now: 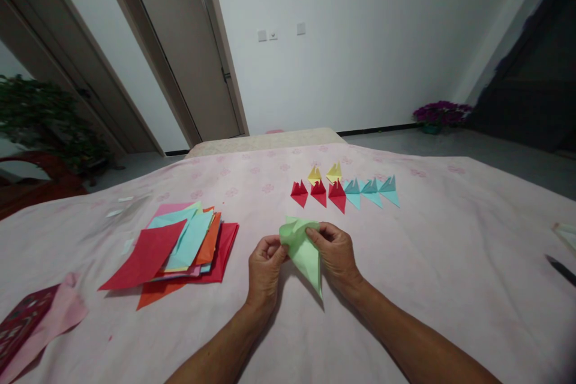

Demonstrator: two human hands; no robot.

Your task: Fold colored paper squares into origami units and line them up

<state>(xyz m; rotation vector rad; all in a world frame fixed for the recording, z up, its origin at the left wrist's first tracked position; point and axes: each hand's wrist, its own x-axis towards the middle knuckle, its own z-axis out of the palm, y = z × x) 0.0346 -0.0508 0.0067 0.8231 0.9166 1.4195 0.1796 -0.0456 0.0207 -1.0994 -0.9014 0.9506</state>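
Note:
A light green sheet of origami paper [306, 255], partly folded, is held up between both hands over the table. Its lower end narrows to a point, and its upper edge curls over. My left hand [265, 267] pinches the left corner between thumb and fingers. On the opposite side, my right hand [336, 252] grips the upper right edge, thumb on the near face. Beyond the hands stand small folded paper figures: red ones [318, 193], yellow ones [333, 173] and light blue ones [371, 192].
Left of my hands lies a loose stack of coloured paper [191, 246]. A dark red packet [27, 321] with pink paper [58, 318] sits at the near left. A dark pen-like object [561, 270] rests at the right edge. A pink floral cloth [432, 288] covers the table.

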